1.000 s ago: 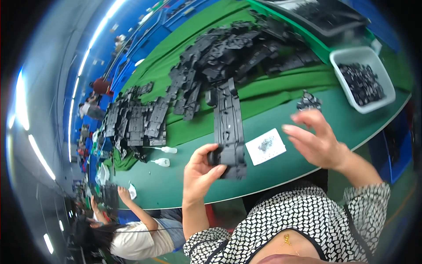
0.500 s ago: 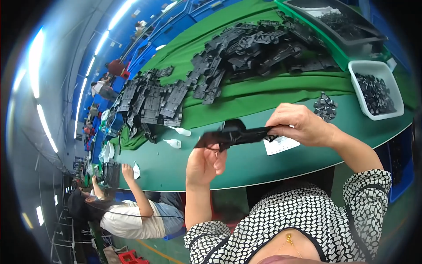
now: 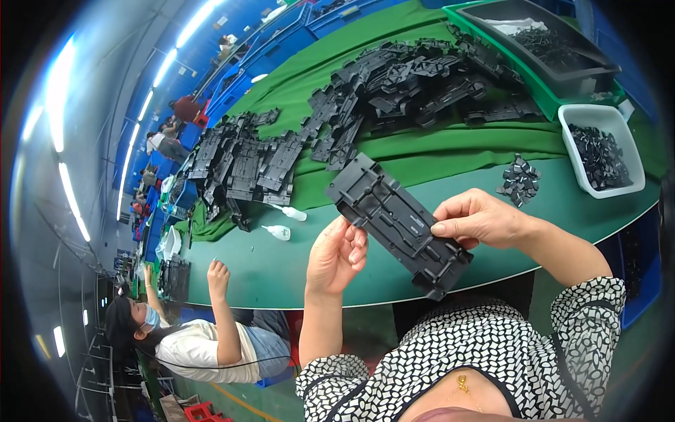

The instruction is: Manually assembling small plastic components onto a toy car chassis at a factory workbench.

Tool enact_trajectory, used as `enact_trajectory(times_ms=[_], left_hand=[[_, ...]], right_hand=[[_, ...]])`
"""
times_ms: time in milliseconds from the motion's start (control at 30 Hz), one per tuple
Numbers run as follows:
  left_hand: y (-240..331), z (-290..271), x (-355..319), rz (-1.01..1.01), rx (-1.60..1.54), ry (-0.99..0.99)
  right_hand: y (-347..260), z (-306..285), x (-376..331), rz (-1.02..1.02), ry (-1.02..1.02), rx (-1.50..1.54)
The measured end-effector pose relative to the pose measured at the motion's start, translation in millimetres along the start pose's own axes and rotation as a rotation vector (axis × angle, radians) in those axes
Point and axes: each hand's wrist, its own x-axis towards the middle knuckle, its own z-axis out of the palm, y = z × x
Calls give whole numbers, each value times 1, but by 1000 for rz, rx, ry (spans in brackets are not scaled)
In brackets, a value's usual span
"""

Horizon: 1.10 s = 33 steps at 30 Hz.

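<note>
A black plastic toy car chassis [image 3: 397,224] is held tilted above the near side of the table, its ribbed broad face showing. My right hand [image 3: 485,219] grips its right edge, thumb on top and fingers partly hidden behind. At the chassis's left edge my left hand [image 3: 336,254] pinches it with thumb and curled fingers. Beyond the right hand lies a small pile of dark shiny pieces [image 3: 519,181] on the table.
Many similar black chassis [image 3: 380,88] lie heaped on green cloth [image 3: 422,153]. A white tub [image 3: 636,184] of small dark parts and a green crate [image 3: 531,83] stand at right. Two white bottles [image 3: 278,232] lie left of centre. A masked co-worker [image 3: 204,348] sits at left.
The chassis has turned from nearly edge-on to showing its broad face, slanting down to the right. My right hand is lower. The co-worker's raised hand has shifted slightly right.
</note>
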Motion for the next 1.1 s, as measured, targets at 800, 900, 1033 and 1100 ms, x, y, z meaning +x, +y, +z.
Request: enact_trajectory(times_ms=[800, 900, 1033, 1100], left_hand=[[-74, 58, -25, -211, -88, 98], [-77, 24, -15, -217, -52, -211], [-103, -4, -16, -235, -394, -444], [-104, -4, -15, -133, -484, -500]], right_hand=[[-69, 9, 5, -758, -70, -1078], [-62, -5, -19, -987, 217, -911], [-47, -15, -29, -879, 309, -951], [-43, -27, -35, -762, 373, -1004]])
